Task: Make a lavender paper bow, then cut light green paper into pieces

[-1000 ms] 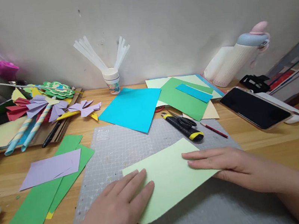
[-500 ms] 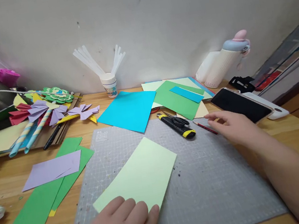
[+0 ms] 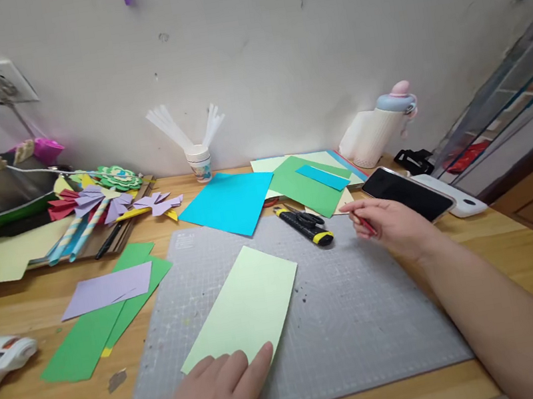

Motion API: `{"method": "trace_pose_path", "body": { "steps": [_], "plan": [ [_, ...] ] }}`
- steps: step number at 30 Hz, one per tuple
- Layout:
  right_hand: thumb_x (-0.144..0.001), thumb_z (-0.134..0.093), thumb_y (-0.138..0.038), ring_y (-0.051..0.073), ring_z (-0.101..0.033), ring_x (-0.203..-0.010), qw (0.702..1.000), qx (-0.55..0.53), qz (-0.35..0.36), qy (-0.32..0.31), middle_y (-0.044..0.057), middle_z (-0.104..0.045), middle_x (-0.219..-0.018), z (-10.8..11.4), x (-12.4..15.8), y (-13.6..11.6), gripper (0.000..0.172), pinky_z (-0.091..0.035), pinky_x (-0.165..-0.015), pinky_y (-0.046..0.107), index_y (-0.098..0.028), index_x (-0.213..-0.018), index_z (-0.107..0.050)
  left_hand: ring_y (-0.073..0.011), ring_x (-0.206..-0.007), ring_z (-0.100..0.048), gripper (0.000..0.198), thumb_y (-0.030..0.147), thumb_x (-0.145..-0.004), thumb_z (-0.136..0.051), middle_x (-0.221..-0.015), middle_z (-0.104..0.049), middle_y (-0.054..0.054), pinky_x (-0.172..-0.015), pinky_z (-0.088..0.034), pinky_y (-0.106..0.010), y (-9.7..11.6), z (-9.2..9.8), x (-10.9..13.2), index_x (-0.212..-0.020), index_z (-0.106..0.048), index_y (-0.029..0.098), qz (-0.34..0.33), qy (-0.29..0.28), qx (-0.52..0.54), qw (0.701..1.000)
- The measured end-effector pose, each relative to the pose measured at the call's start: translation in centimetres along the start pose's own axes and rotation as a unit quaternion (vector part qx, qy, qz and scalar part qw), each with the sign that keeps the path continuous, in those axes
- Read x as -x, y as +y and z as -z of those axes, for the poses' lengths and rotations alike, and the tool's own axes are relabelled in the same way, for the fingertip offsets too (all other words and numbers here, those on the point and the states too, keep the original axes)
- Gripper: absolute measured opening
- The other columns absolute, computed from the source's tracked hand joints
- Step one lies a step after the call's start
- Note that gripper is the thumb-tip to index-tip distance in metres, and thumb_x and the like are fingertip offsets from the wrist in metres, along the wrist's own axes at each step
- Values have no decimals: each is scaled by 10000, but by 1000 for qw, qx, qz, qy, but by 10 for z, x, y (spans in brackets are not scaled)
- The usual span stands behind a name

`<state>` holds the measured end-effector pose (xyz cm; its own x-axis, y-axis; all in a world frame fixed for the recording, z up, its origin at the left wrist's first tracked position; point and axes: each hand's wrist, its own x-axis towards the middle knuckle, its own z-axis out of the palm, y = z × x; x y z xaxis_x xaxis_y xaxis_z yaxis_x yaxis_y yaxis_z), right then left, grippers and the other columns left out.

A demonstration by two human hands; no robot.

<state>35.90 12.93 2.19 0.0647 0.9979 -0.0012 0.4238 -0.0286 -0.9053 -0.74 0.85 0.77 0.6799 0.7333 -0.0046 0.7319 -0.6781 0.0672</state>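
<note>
A pale green strip of paper (image 3: pixel 243 304) lies slantwise on the grey cutting mat (image 3: pixel 349 335). Across its near end rests my left hand (image 3: pixel 211 397), fingers stretched out over the paper and pressing on it; its thumb is hidden. My right hand (image 3: pixel 386 224) is closed round a red pencil (image 3: pixel 368 226) above the mat's far right part. To the left of that hand, a black and yellow utility knife (image 3: pixel 304 226) and black-handled scissors (image 3: pixel 311 219) lie together on the mat.
A blue sheet (image 3: pixel 229 204) and a green sheet (image 3: pixel 299 184) lie behind the mat. Green strips (image 3: pixel 82 347) and a purple strip (image 3: pixel 109 290) are on the left. A paper cup (image 3: pixel 199 163) holds white strips. At the right stand a phone (image 3: pixel 407 194) and a bottle (image 3: pixel 380 134).
My right hand has closed on the pencil and lifted it off the mat. My left hand stays on the pale green paper. The camera view has shifted slightly.
</note>
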Motion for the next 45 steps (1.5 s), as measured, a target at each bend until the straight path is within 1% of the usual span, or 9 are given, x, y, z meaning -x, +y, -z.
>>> {"method": "trace_pose_path", "body": {
  "steps": [4,9,12,15,19,22,25,32,45],
  "plan": [
    [-818,-522,-457,146,-655,-759,990,-135,6,-33,4,-675,-888,-24,12,-11,260,-523,-736,316,-285,-1013,-525,-150,-692,-645,490,111,-887,-432,-817,-655,0,-600,-512,-235,4,-19,11,-1351,-472,265,35,99,44,994],
    [-876,-535,-591,198,-719,-835,955,-271,-37,-116,60,-739,-920,-67,40,-25,362,-553,-780,363,-247,-861,-422,-127,-655,-634,433,173,-946,-406,-782,-626,6,-584,-500,-211,11,-30,15,-1373,-415,249,93,195,84,973],
    [-837,-567,-634,193,-715,-702,956,-221,-69,-177,43,-714,-824,-92,60,-36,437,-557,-629,321,-233,-838,-393,-131,-615,-621,398,157,-943,-387,-753,-613,9,-548,-485,-220,16,-29,13,-1330,-453,225,103,214,74,969],
    [-850,-555,-603,167,-674,-595,948,-178,-82,-250,-14,-652,-743,-120,74,-45,426,-523,-516,287,-247,-829,-322,-142,-617,-617,437,84,-900,-383,-763,-619,5,-552,-484,-241,22,-25,9,-1301,-489,222,103,184,49,976],
    [-824,-605,-325,107,-529,-441,971,-75,-55,-218,-116,-462,-575,-157,78,-52,313,-407,-376,200,-261,-818,-298,-170,-635,-613,431,77,-843,-465,-759,-631,-3,-545,-483,-275,27,-18,6,-1249,-543,198,70,167,35,983],
    [-796,-549,-218,80,-434,-384,979,-23,-38,-197,-127,-384,-546,-174,75,-57,254,-331,-327,174,-260,-797,-299,-181,-694,-616,327,206,-862,-556,-789,-660,-16,-607,-485,-298,27,-18,16,-1185,-590,163,19,225,40,973],
    [-813,-519,-235,82,-454,-404,972,-27,-40,-230,-123,-385,-565,-183,73,-62,238,-343,-331,171,-262,-794,-283,-155,-791,-627,231,202,-876,-577,-843,-695,7,-746,-454,-290,23,-27,44,-1096,-646,195,3,306,21,952],
    [-818,-569,-344,60,-505,-422,960,-50,-59,-269,-114,-353,-673,-197,66,-68,276,-407,-346,181,-254,-811,-308,-185,-882,-581,403,120,-834,-552,-977,-614,-44,-799,-414,-332,9,-68,109,-1193,-623,291,231,345,-5,910],
    [-787,-642,-381,61,-505,-391,964,-51,-68,-251,-111,-354,-635,-206,62,-70,351,-397,-332,173,-246,-785,-317,-224,-863,-519,634,237,-845,-512,-1021,-483,-68,-780,-386,-400,4,-77,114,-1445,-385,397,287,333,-23,898]
  ]
}}
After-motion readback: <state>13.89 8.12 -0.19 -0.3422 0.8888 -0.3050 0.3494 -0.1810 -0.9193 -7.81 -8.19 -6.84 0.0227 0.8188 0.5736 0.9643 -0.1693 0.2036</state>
